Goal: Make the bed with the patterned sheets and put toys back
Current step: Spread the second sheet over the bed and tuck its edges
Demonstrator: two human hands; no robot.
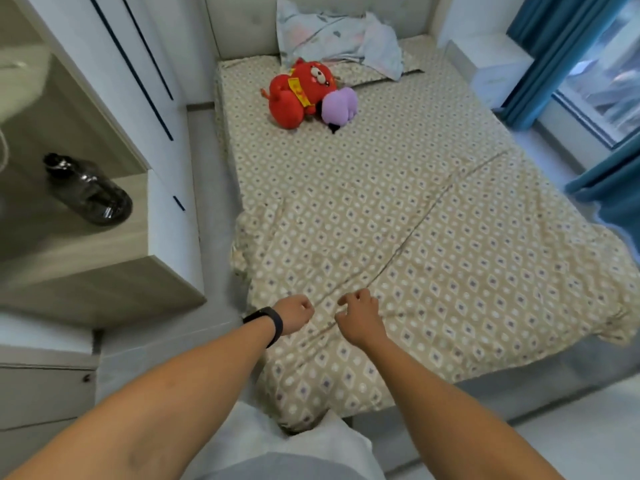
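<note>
A beige diamond-patterned sheet [346,174] covers the mattress. A second layer of the same patterned fabric [467,271] lies over the foot half, its edge running diagonally toward me. My left hand [296,315], with a black wristband, and my right hand [358,317] sit close together at the near end of that edge, fingers curled into the fabric. A red plush toy [301,93] and a purple plush toy [339,105] lie touching near the head of the bed. A pale floral pillow [332,36] leans on the headboard.
A wooden shelf unit [104,271] stands to the left of the bed, with a dark transparent bottle [88,188] lying on it. A white nightstand [491,64] and blue curtains [554,46] are at the far right by the window. A narrow floor strip runs along the bed's left side.
</note>
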